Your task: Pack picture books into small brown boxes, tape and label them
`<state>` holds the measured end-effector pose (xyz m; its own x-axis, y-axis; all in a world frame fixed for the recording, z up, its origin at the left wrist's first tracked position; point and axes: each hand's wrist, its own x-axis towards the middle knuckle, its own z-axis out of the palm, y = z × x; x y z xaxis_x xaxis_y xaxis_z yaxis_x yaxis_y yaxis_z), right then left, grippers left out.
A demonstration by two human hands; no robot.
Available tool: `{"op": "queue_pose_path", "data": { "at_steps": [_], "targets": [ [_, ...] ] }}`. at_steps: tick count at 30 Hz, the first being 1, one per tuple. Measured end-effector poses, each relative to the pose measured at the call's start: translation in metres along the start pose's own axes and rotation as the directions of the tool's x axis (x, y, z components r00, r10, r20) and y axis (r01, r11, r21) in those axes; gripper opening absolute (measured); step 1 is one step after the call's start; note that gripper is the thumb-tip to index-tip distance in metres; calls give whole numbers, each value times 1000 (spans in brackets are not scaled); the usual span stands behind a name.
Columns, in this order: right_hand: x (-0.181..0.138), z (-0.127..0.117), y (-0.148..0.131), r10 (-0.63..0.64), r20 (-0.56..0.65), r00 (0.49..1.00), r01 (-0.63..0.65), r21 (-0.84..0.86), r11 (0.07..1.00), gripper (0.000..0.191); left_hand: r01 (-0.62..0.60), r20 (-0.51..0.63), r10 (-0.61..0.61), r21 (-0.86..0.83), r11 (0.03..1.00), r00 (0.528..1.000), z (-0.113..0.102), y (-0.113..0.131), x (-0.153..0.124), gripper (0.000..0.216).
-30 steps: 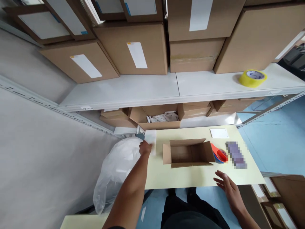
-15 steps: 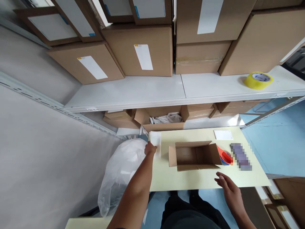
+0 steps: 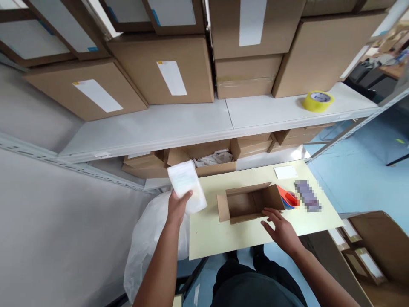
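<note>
My left hand [image 3: 177, 208] grips a flat white packet [image 3: 185, 180] by its lower edge, thumb on top, above the left end of the table. The packet looks soft and wrapped; what is inside cannot be made out. On the table stands a small cardboard box [image 3: 223, 208] with its flaps up, its inside showing bare cardboard. My right hand [image 3: 283, 231], fingers apart and holding nothing, is at the box's front right corner; whether it touches the box is unclear. Against the box's right side sits an orange-red and blue item [image 3: 288, 197], perhaps a tape dispenser.
The pale yellow table [image 3: 211, 238] also bears a white card [image 3: 285, 172] and a blurred-out dark item [image 3: 307, 196]. A large translucent plastic bag [image 3: 143, 243] bulges at its left. Behind, a shelf [image 3: 179, 123] carries large cartons [image 3: 172, 85] and a yellow tape roll [image 3: 317, 102].
My left hand has raised the white packet off the table's left end. My right hand has moved left to the box's front corner. The view has shifted to the right.
</note>
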<state>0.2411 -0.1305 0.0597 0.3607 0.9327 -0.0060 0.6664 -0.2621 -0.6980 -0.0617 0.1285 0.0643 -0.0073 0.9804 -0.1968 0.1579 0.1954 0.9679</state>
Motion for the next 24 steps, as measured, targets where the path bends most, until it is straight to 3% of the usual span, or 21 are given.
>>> {"op": "queue_pose_path", "data": {
  "at_steps": [2,4,7,9,14,17,19,22,24],
  "targets": [
    [0,6,3,-44,27,999,45,-24,999,34,-90,154,84,35,995,984,17,30,-22,61],
    [-1,10,5,-76,16,997,77,-42,996,34,-205,386,119,190,960,915,48,47,-44,51],
    [-2,10,5,-112,15,994,113,-57,992,35,-354,597,15,453,818,802,105,42,-68,36],
    [-2,8,4,-126,28,992,128,-64,990,34,-390,642,-37,510,767,766,138,26,-72,32],
    [2,1,0,-135,52,989,138,-55,989,33,-222,578,-175,551,804,797,191,-10,-57,25],
    [5,-3,-1,-132,82,988,136,-45,990,32,-233,588,-178,554,799,789,204,-11,-52,34],
    [5,-5,0,-139,102,985,143,-23,990,31,-250,586,-161,557,792,794,201,-6,-55,42],
    [2,-7,3,-183,84,979,180,43,983,31,-351,617,-74,539,766,783,178,3,-66,44],
    [1,-10,9,-198,-20,980,199,109,974,31,-506,653,65,516,691,755,153,8,-73,39]
  ]
}}
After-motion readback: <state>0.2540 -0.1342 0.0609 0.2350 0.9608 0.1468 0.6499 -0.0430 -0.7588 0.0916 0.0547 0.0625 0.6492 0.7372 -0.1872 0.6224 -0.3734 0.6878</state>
